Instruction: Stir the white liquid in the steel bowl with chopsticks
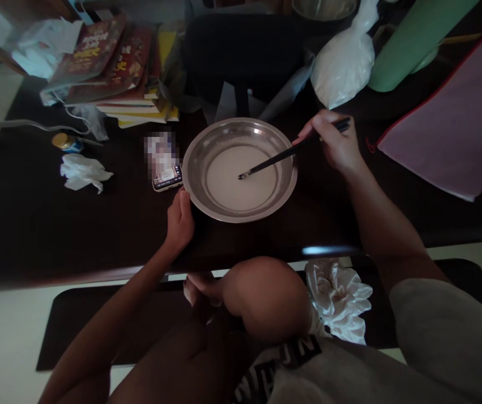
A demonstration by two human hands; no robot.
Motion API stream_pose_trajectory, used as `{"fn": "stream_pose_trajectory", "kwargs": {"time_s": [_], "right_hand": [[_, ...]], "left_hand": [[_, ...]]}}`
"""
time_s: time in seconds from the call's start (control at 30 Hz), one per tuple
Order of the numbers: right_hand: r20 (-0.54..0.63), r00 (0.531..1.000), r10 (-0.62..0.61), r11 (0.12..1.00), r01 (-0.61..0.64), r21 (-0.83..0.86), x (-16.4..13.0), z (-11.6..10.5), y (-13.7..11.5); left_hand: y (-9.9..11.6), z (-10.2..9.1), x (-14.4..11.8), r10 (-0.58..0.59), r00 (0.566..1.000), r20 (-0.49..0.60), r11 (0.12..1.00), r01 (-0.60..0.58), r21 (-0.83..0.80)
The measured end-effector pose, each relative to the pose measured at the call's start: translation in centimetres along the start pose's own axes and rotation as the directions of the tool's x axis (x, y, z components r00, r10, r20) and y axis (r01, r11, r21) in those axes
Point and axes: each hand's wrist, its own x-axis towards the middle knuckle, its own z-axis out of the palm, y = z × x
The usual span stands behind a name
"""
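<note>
A shallow steel basin point(194, 168) stands on the dark table point(34, 219), holding a pale white liquid point(241, 193). My left hand point(179, 220) rests against the basin's near left rim. My right hand point(335, 143) sits to the right of the basin and grips dark chopsticks point(280, 158) by their upper end. Their tips dip into the liquid near the basin's middle.
A phone point(167, 178) lies just left of the basin, with crumpled tissue point(81, 173) and a small jar point(64, 142) further left. Stacked books point(114, 73) and a white plastic bag point(344, 64) sit behind. A green roll point(413, 42) and pink folder point(455, 129) lie at right.
</note>
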Motion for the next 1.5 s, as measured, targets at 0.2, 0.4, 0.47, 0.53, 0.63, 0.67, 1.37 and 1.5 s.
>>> {"fn": "stream_pose_trajectory", "kwargs": {"time_s": [0.2,0.4,0.47,0.53,0.63,0.67,1.37,1.5], "right_hand": [[0.117,0.993,-0.019,1.000,0.018,0.003,-0.2,0.5,-0.3],[-0.019,1.000,-0.016,1.000,0.016,0.024,0.1,0.0,0.2],[0.014,0.999,-0.037,0.998,0.037,0.049,0.1,0.1,0.4],[0.087,0.994,-0.065,0.997,0.061,0.048,-0.1,0.3,0.3],[0.129,0.987,-0.091,0.996,0.091,0.008,-0.1,0.3,0.1],[0.109,0.989,-0.095,0.995,0.095,0.004,0.0,0.2,0.1],[0.110,0.992,-0.062,0.997,0.058,0.042,0.0,0.3,0.3],[0.017,0.996,-0.090,0.995,0.089,0.046,0.1,0.0,0.4]], "left_hand": [[-0.2,0.0,0.0,0.007,1.000,-0.002,1.000,-0.007,-0.026],[0.2,0.0,0.0,0.004,1.000,0.004,1.000,-0.004,-0.008],[0.3,0.0,0.0,-0.006,1.000,0.013,1.000,0.006,0.008],[0.3,-0.1,-0.1,-0.017,1.000,0.019,1.000,0.016,0.011],[0.3,-0.1,-0.1,-0.014,1.000,0.014,1.000,0.013,0.010],[0.3,-0.1,-0.1,-0.008,1.000,0.012,1.000,0.008,0.013],[0.0,0.1,0.0,0.006,1.000,0.011,1.000,-0.006,0.021],[0.2,0.1,0.0,0.006,1.000,0.016,0.999,-0.007,0.043]]}}
